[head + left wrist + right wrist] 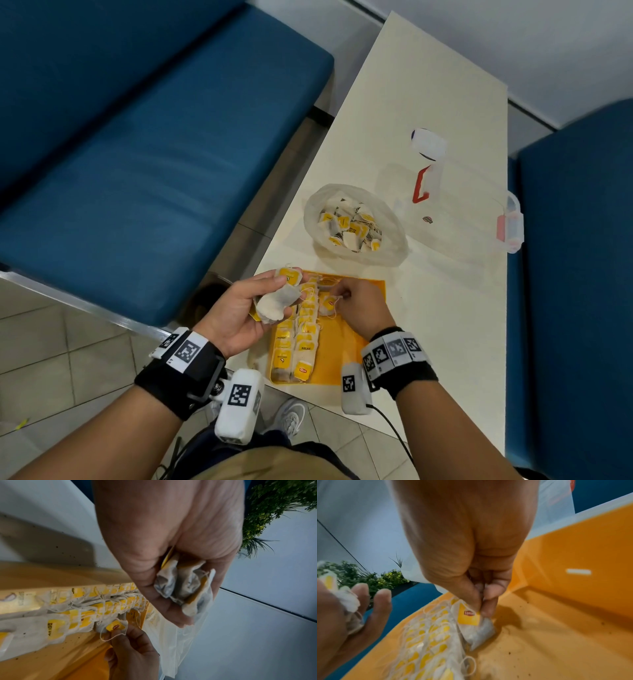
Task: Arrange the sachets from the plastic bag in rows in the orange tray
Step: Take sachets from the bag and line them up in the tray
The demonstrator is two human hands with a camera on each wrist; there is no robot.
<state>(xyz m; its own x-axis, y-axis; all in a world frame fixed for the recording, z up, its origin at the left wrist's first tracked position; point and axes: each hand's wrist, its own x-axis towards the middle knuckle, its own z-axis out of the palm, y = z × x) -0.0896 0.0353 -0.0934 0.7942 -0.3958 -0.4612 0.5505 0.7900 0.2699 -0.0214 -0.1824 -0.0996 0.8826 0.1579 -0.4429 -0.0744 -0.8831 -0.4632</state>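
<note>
Paper sachets bunched in the left hand (239, 310) — curled loosely round a spare bundle (274, 303) — could slip over the table edge. Two rows (298, 337) fill the orange tray (346, 337)'s left; loose strings may snag the sachet (471, 623) the right hand (359, 303) pinches — open floor lies rightward. More wait in the plastic bag (394, 236).

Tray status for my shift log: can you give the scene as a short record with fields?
tray: orange, on the table, near edge
rows: two rows of sachets along its left side; right part bare
left hand: holds a bunch of sachets above the tray's left edge
right hand: pinches one sachet by its top, lower end on the tray floor beside the rows
bag: open, beyond the tray, sachets inside
</note>
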